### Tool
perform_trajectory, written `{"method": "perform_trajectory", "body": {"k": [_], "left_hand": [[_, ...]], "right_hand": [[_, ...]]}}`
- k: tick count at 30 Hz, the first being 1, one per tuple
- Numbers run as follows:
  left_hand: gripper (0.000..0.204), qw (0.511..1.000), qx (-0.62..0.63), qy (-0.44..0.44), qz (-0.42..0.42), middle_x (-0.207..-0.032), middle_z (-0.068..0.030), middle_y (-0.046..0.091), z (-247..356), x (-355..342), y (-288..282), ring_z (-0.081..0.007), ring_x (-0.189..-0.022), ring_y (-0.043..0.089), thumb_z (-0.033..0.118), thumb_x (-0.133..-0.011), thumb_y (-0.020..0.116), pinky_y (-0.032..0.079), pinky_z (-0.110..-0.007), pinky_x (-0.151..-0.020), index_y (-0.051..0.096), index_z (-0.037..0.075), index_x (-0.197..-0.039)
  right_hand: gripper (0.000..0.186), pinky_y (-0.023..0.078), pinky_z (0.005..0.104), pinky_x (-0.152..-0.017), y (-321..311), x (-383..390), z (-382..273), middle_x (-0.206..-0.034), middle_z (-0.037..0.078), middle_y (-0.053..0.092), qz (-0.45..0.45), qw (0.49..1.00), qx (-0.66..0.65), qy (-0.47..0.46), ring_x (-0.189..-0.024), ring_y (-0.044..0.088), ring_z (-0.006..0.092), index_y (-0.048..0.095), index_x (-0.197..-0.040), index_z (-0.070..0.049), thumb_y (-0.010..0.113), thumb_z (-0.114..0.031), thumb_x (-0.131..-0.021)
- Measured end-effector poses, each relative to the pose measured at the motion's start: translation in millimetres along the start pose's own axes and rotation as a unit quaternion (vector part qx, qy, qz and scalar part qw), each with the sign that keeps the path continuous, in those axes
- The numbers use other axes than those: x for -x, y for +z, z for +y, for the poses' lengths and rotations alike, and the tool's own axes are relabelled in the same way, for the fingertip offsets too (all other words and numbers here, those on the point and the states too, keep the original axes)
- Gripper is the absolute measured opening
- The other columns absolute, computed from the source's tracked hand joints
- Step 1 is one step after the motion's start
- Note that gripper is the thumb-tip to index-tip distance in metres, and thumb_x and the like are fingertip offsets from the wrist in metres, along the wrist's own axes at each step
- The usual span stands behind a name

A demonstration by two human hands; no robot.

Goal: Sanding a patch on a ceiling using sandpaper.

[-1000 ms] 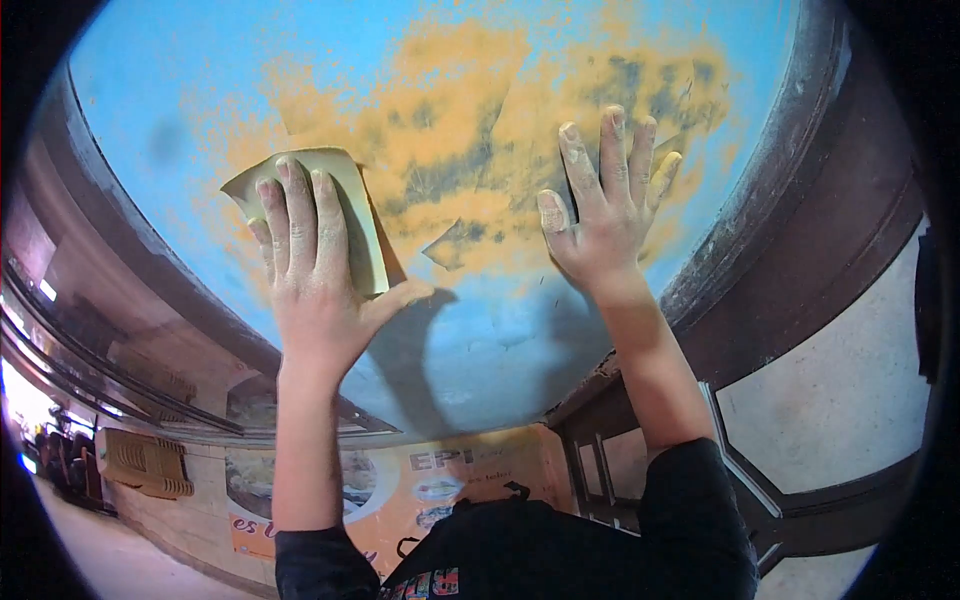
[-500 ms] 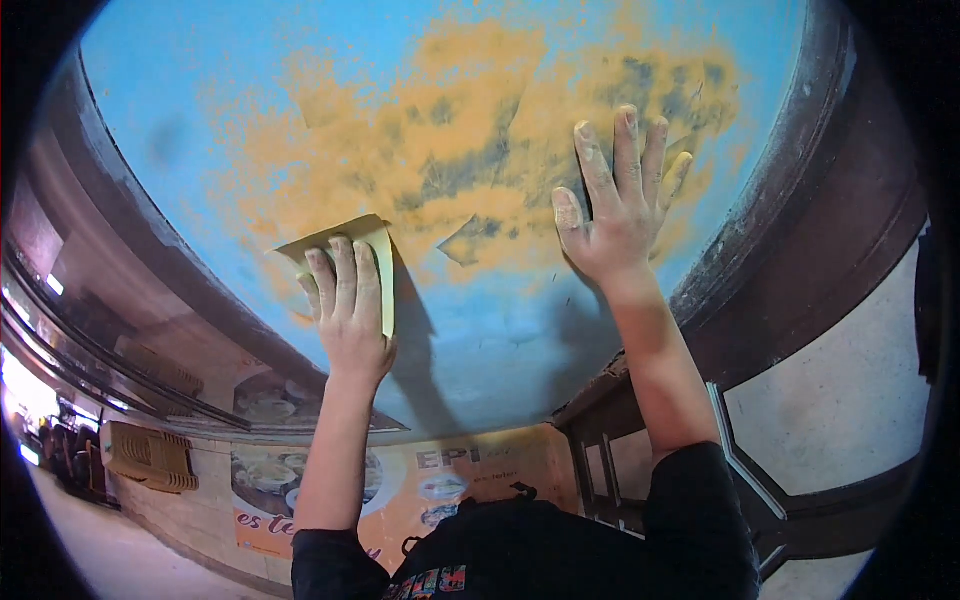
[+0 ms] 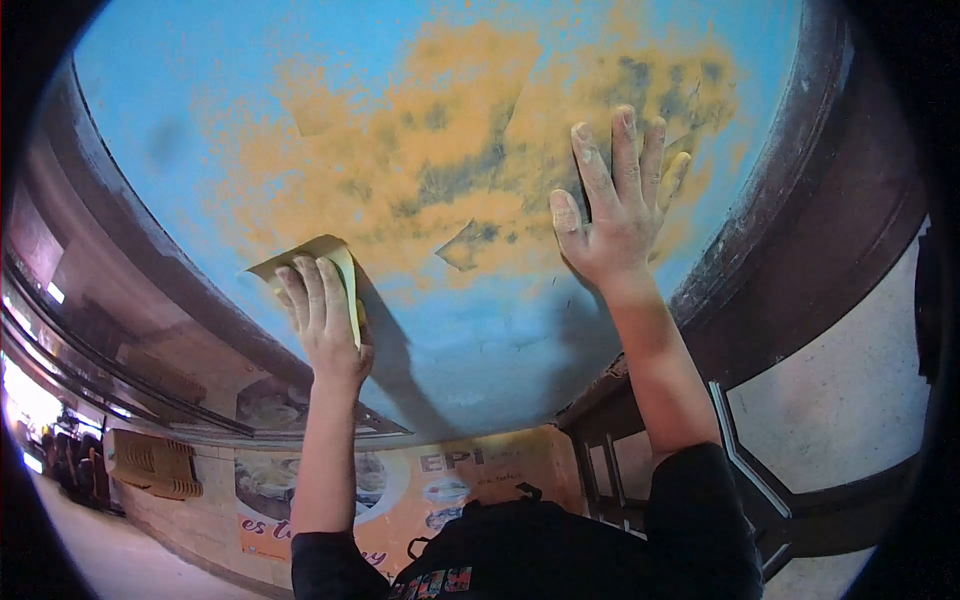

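Observation:
My left hand (image 3: 322, 325) holds a folded sheet of yellowish sandpaper (image 3: 338, 256) against a large blue painted surface (image 3: 490, 330). Its fingers lie over the sheet, and the thumb is mostly hidden at the far side. Above and between my hands spreads an orange patch (image 3: 350, 170) with dark grey smears, worn through the blue. My right hand (image 3: 615, 225) rests flat on the right part of this patch, fingers spread and holding nothing. Pale dust coats the fingertips of both hands.
A dark curved frame (image 3: 815, 190) borders the blue surface at right, and another dark edge (image 3: 150, 215) runs along its left. Lower down are an orange printed banner (image 3: 400, 500), a tan slatted box (image 3: 150, 463) and dark panelling with pale insets (image 3: 830, 380).
My left hand has moved down and a little left across the blue surface, taking the sandpaper with it. My right hand has stayed almost in place.

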State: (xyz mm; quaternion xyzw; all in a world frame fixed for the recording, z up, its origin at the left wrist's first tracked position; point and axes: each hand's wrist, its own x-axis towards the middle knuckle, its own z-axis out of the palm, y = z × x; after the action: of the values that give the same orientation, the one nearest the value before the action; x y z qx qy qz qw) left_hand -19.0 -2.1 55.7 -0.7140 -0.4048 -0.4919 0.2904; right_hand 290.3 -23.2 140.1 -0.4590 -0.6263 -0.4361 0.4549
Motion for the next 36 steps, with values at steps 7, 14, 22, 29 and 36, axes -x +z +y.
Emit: {"method": "perform_trajectory", "body": {"k": [7, 14, 22, 29, 36], "left_hand": [[0.049, 0.992, -0.031, 0.052, 0.113, -0.152, -0.0213, 0.026, -28.6, -111.6, -33.3, -0.0422, -0.142, 0.018, 0.013, -0.098, 0.04, 0.014, -0.052, -0.114, 0.033, 0.0, -0.145], [0.053, 0.999, -0.023, -0.002, 0.036, -0.151, -0.0268, 0.025, -26.3, 12.8, 6.2, -0.0459, -0.141, 0.016, 0.024, -0.098, 0.036, 0.015, -0.058, -0.111, 0.034, -0.003, -0.144], [0.052, 0.996, 0.0, 0.044, 0.077, -0.151, -0.0256, 0.027, -40.8, -47.5, -13.4, -0.0446, -0.141, 0.018, 0.03, -0.102, 0.033, 0.017, -0.057, -0.111, 0.036, -0.003, -0.142], [0.052, 0.999, -0.008, 0.035, 0.033, -0.151, -0.0253, 0.026, -52.9, -6.0, -4.5, -0.044, -0.142, 0.015, 0.028, -0.1, 0.036, 0.013, -0.056, -0.113, 0.037, -0.003, -0.142], [0.05, 0.998, 0.041, 0.038, 0.04, -0.152, -0.0244, 0.025, -44.2, -40.8, -19.3, -0.044, -0.142, 0.016, 0.021, -0.1, 0.039, 0.014, -0.054, -0.113, 0.034, -0.002, -0.143]], "right_hand": [[0.059, 0.002, 0.065, -0.11, 0.7, 2.1, 2.2, -0.155, 0.004, 0.027, -0.012, 1.0, 0.015, 0.003, -0.143, 0.019, 0.0377, 0.046, -0.14, -0.034, 0.058, -0.041, -0.083], [0.056, 0.002, 0.062, -0.111, -3.4, -1.5, 0.6, -0.154, 0.012, 0.029, -0.022, 0.999, 0.044, -0.02, -0.142, 0.018, 0.0427, 0.05, -0.138, -0.022, 0.057, -0.036, -0.084], [0.057, 0.003, 0.064, -0.11, 3.2, 4.4, 5.5, -0.155, 0.004, 0.029, -0.012, 0.999, 0.033, 0.004, -0.143, 0.02, 0.0375, 0.048, -0.138, -0.034, 0.059, -0.04, -0.082], [0.057, 0.005, 0.0643, -0.11, 7.6, 4.3, 4.5, -0.154, 0.005, 0.03, 0.0, 1.0, 0.027, 0.002, -0.142, 0.022, 0.0378, 0.049, -0.138, -0.033, 0.059, -0.041, -0.082], [0.056, 0.004, 0.0604, -0.112, -4.7, 5.3, 3.1, -0.153, 0.012, 0.029, -0.035, 0.998, 0.049, -0.006, -0.142, 0.018, 0.0432, 0.051, -0.138, -0.021, 0.057, -0.031, -0.083]]}}
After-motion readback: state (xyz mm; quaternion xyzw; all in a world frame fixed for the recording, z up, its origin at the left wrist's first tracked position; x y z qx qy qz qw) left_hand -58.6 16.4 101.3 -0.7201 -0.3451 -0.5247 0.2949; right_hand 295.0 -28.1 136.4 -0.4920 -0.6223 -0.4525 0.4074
